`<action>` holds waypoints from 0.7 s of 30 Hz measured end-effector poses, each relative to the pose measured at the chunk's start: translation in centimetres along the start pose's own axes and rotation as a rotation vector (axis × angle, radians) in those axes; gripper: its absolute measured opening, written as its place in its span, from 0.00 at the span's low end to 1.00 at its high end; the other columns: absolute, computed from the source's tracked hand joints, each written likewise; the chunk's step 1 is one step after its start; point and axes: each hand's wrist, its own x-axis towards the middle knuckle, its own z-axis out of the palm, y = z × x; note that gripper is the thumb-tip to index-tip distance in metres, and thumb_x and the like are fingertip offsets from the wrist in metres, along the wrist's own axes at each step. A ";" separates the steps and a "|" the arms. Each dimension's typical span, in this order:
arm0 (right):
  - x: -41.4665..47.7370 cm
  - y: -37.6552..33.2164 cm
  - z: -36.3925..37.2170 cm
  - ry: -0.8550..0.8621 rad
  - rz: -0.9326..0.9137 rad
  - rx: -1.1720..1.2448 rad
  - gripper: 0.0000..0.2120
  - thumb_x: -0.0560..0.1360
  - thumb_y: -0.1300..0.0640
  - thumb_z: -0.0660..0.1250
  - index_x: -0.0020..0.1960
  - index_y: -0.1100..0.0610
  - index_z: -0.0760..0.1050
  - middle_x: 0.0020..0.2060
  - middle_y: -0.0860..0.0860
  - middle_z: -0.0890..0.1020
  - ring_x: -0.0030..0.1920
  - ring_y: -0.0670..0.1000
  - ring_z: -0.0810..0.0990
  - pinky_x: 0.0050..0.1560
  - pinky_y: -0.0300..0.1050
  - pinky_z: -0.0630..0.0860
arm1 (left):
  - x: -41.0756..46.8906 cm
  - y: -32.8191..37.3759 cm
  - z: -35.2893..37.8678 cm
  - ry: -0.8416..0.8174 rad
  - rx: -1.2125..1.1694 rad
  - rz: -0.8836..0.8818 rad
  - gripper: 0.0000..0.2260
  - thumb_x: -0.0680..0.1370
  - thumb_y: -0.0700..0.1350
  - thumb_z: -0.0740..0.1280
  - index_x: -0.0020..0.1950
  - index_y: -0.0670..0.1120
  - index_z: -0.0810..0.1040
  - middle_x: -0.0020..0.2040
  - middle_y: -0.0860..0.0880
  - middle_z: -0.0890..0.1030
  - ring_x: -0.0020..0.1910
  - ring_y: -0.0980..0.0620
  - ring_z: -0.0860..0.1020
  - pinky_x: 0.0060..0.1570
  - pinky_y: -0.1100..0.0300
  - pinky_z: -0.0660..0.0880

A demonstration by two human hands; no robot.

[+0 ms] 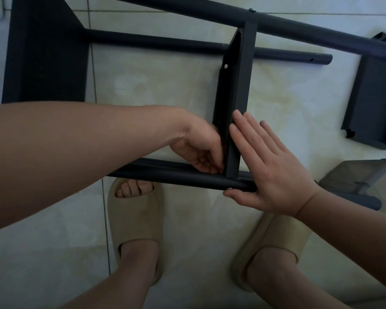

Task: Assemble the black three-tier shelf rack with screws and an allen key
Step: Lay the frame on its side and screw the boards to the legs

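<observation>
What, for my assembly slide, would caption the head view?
The left hand fingers the joint of shelf and pole; the right hand, flat, braces the shelf.

Passages: tiled floor (161, 90) lay bare between left shelf (47, 54) and middle shelf (243, 85), and again between that and right shelf (374, 97); barriers: near pole (165, 172) in front, far poles (165, 42) behind, grey object (361, 175), possibly a stool, at right.

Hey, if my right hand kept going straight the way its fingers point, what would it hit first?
Likely the upright shelf panel; the right hand seems to touch its edge with its fingertips, though depth is unclear.
</observation>
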 end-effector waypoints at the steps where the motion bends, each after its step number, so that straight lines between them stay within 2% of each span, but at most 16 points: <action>1: 0.0 0.0 0.0 0.000 0.001 0.000 0.47 0.77 0.33 0.62 0.80 0.68 0.55 0.80 0.63 0.54 0.81 0.62 0.52 0.78 0.65 0.59 | 0.0 -0.1 0.0 0.001 -0.011 0.007 0.08 0.78 0.30 0.63 0.48 0.41 0.79 0.41 0.45 0.80 0.40 0.52 0.79 0.44 0.63 0.77; 4: 0.0 0.0 0.0 -0.006 0.001 -0.001 0.47 0.77 0.32 0.61 0.80 0.67 0.55 0.81 0.63 0.54 0.81 0.62 0.52 0.77 0.65 0.59 | -0.2 -0.3 -0.1 -0.010 -0.038 0.003 0.08 0.78 0.30 0.63 0.53 0.40 0.78 0.45 0.44 0.81 0.44 0.50 0.80 0.48 0.61 0.78; 6: 0.0 0.0 -0.1 -0.007 0.002 0.001 0.47 0.77 0.32 0.61 0.80 0.67 0.55 0.81 0.63 0.54 0.81 0.62 0.52 0.77 0.66 0.59 | -0.3 -0.2 -0.3 -0.011 -0.030 -0.032 0.08 0.79 0.34 0.63 0.55 0.41 0.79 0.47 0.45 0.81 0.46 0.51 0.79 0.52 0.59 0.76; 9: 0.0 0.0 -0.1 -0.002 0.004 0.002 0.47 0.77 0.32 0.62 0.80 0.68 0.56 0.80 0.63 0.55 0.81 0.63 0.53 0.77 0.66 0.59 | -0.4 0.4 -0.4 0.004 0.084 -0.085 0.05 0.80 0.40 0.65 0.52 0.44 0.80 0.44 0.49 0.82 0.42 0.54 0.78 0.47 0.61 0.75; 14: 0.0 0.0 -0.1 -0.003 0.003 0.000 0.47 0.77 0.32 0.62 0.80 0.67 0.55 0.80 0.63 0.54 0.81 0.62 0.52 0.77 0.65 0.59 | 0.1 0.8 -0.2 0.020 0.131 -0.117 0.04 0.80 0.38 0.65 0.49 0.43 0.79 0.40 0.48 0.80 0.37 0.55 0.77 0.41 0.64 0.73; 21: 0.0 0.0 0.0 -0.009 0.004 0.001 0.48 0.77 0.32 0.62 0.80 0.67 0.55 0.81 0.63 0.54 0.81 0.62 0.52 0.78 0.65 0.58 | 0.2 0.9 0.0 0.051 0.092 -0.076 0.05 0.78 0.34 0.65 0.51 0.40 0.79 0.41 0.46 0.80 0.38 0.54 0.78 0.43 0.64 0.76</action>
